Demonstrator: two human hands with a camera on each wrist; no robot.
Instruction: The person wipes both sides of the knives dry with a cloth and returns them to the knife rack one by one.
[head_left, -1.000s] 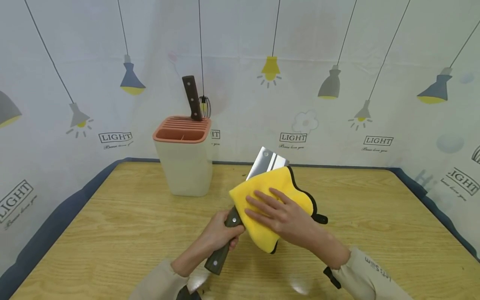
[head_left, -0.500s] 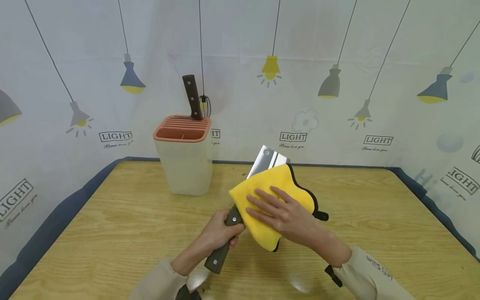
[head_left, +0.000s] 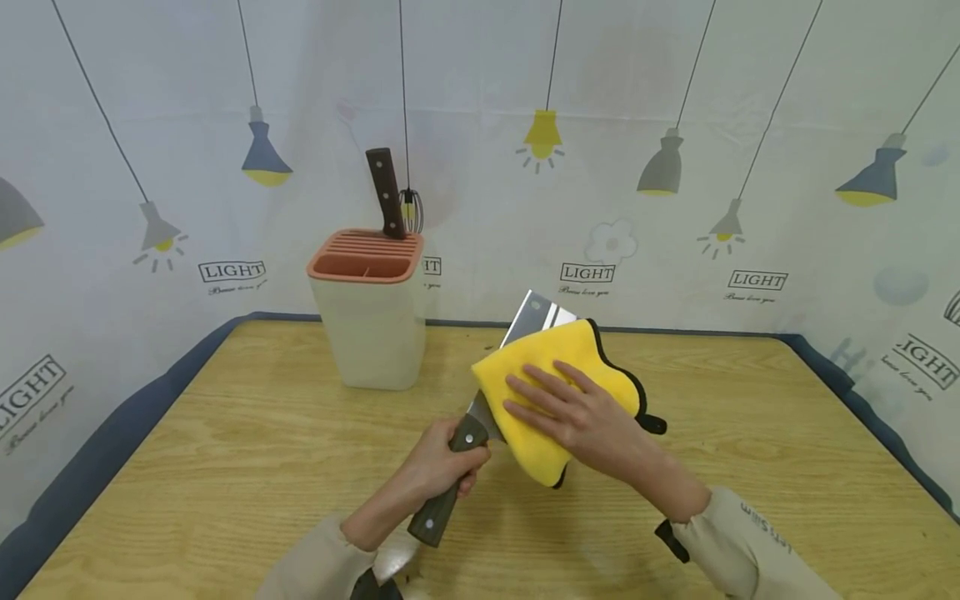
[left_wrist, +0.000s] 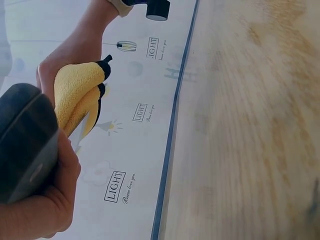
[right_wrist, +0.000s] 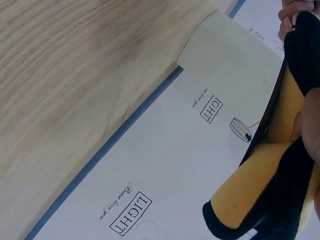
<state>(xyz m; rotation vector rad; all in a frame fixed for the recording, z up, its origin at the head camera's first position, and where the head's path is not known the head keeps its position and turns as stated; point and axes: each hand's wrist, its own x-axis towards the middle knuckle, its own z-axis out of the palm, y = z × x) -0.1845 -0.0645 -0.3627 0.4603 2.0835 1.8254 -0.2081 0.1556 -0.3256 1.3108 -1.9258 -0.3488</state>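
Note:
A cleaver (head_left: pixel 516 327) with a dark olive riveted handle is held at a slant above the table, blade pointing away. My left hand (head_left: pixel 448 460) grips its handle, which looms large and dark (left_wrist: pixel 25 145) in the left wrist view. Over the blade lies a yellow cloth (head_left: pixel 540 350) with black edging and a small black loop. My right hand (head_left: pixel 592 421) spreads its fingers across the cloth's top, while the thumb (right_wrist: pixel 307 125) shows at the other side in the right wrist view, pinching cloth and blade. Only the blade's far end and a strip near the handle are uncovered.
A knife block (head_left: pixel 367 333) with a translucent body and orange slotted top stands at the back left. One brown-handled knife (head_left: pixel 386 196) sticks up from it. The wooden table (head_left: pixel 247 450) ends at a lamp-printed backdrop (head_left: pixel 480 167) behind and at both sides.
My right hand and the cloth have slid slightly away and to the right along the blade, baring metal near the handle. My left hand keeps its grip in nearly the same place.

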